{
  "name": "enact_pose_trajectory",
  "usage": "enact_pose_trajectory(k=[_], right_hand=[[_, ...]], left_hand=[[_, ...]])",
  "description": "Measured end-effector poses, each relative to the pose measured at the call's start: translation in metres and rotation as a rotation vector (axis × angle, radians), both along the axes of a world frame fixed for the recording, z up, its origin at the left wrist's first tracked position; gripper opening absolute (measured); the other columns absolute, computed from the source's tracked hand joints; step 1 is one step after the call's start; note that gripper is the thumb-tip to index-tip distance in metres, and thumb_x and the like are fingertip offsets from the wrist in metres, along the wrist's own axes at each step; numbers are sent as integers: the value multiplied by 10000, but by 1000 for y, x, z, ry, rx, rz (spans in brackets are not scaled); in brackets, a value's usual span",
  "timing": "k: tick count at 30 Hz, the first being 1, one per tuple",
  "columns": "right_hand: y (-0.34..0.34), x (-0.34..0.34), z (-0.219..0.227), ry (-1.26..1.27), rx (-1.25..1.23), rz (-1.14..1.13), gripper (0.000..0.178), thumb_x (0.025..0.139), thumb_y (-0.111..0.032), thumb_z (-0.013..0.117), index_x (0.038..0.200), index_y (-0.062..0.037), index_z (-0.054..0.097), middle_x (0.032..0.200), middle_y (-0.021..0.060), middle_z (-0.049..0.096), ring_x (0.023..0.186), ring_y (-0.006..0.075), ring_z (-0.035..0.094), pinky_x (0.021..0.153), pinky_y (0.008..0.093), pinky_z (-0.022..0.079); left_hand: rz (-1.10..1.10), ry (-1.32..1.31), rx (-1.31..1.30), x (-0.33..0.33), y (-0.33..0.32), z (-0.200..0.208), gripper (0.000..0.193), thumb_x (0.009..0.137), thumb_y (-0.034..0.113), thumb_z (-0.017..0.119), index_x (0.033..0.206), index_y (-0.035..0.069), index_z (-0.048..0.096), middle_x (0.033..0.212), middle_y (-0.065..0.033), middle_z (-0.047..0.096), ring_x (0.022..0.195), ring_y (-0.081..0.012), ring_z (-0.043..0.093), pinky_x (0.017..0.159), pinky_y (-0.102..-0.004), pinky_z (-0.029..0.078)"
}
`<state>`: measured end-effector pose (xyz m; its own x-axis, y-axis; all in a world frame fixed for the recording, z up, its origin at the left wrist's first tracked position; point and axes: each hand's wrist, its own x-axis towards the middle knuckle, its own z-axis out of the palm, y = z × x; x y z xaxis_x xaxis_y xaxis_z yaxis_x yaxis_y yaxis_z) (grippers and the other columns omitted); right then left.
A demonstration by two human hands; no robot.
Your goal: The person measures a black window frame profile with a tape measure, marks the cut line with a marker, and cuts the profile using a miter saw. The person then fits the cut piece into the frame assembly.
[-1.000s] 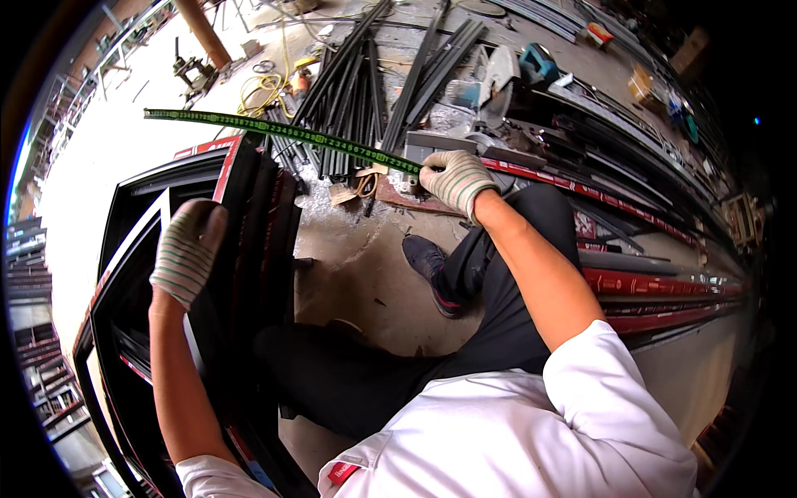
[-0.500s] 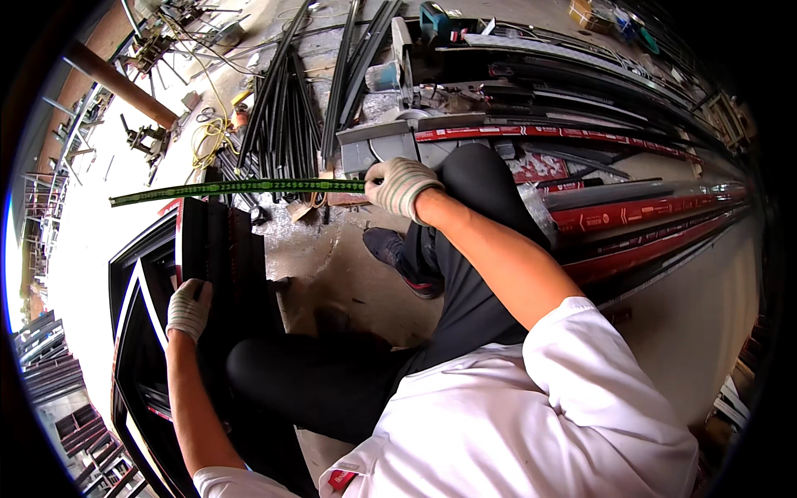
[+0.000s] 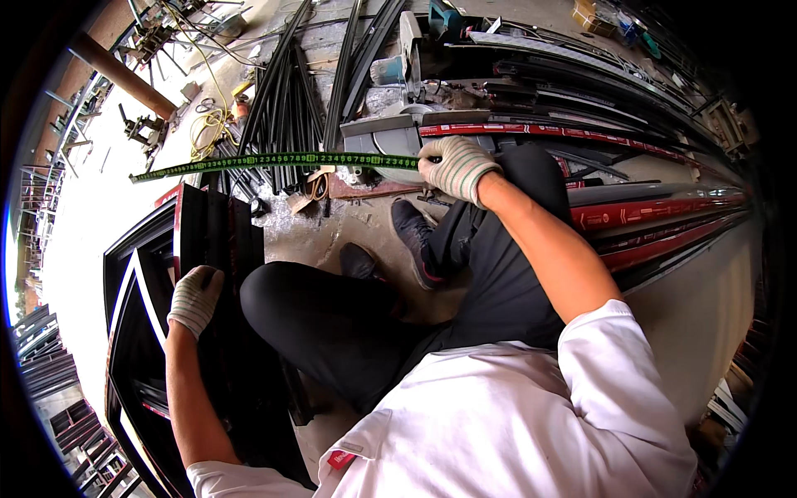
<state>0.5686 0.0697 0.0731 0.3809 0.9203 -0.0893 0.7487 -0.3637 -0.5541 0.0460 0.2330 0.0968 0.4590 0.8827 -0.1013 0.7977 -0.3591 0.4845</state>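
My right hand [image 3: 458, 168], in a striped knit glove, is closed round a tape measure whose case is mostly hidden by the fingers. Its green blade [image 3: 287, 160] is drawn out to the left, and the far end hangs free above the pale floor. My left hand [image 3: 196, 300], gloved alike, is closed on the edge of a stack of black metal frames [image 3: 191, 236] at my left side. The blade passes just above the far end of that stack. My right fist is beside my raised right knee, in front of a mitre saw [image 3: 383, 137].
Long black and red profiles [image 3: 656, 213] lie to the right, close by my leg. More black bars [image 3: 286, 116] lie beyond the frames, beside a coiled yellow cord [image 3: 212, 137]. A brown post [image 3: 124, 79] crosses the far left. Both my shoes [image 3: 415, 241] are on the floor.
My right hand has moved right with the tape measure, and more of the blade's face shows. My left hand has shifted slightly on the frames. My legs have turned a little, uncovering a second shoe.
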Motion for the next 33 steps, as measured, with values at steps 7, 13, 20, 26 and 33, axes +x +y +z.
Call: enact_pose_trajectory(k=[7,13,20,26,33], right_hand=[[-4,14,40,-127,40,38,293,867,-310,631,1057,-178,812,1008,147,774,941,371,736,852,450,577],[-2,31,32,-85,20,50,291,872,-291,623,1058,-167,810,992,147,774,911,367,732,838,449,575],[1,52,7,-26,-15,43,309,908,-282,650,1103,-105,810,989,173,783,929,343,754,883,423,571],[12,74,0,-63,-65,87,327,910,-301,664,1132,-106,804,1018,178,787,943,339,755,889,422,571],[25,96,-8,-86,-154,108,296,875,-291,617,1055,-162,813,996,149,776,943,368,739,856,465,577]], left_hand=[[23,31,-104,9,-4,1,145,983,146,717,1032,11,742,882,-121,735,815,-201,697,791,-345,552],[33,113,-111,15,-6,-2,155,987,151,716,1034,6,743,908,-112,752,827,-178,692,800,-340,552],[95,104,-193,23,-8,-10,144,992,140,715,1036,4,736,881,-90,746,816,-159,687,776,-324,552],[-111,57,56,96,5,12,107,979,88,711,1039,0,718,939,-126,719,821,-216,702,764,-330,558],[-396,-247,302,260,28,38,181,973,29,703,1152,0,705,1080,-135,697,839,-171,719,709,-288,578]])
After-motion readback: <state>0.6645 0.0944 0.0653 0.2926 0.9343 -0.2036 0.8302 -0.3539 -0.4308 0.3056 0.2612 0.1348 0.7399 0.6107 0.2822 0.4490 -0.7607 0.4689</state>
